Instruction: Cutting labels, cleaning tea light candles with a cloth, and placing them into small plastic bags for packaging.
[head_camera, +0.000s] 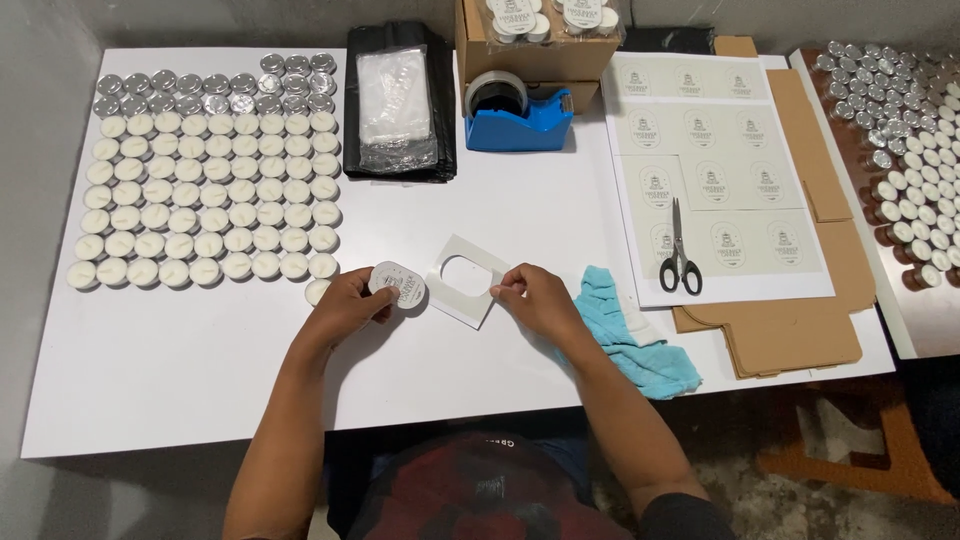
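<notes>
Desk (180, 370), white, carries rows of tealight candles (205, 200) at far left; label sheet (715, 170) with scissors (680, 262) lies at right; blue cloth (630, 335) sits beside the right hand (540, 300), whose fingers pinch a cut-out backing paper (465, 280); left hand (345, 305) fingers grip an oval sticker (398, 284) just beside it.

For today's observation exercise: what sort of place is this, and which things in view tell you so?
Probably a small home workshop for packing candles by hand: rows of tealights, label sheets with scissors, and a tape dispenser on a white table.
</notes>
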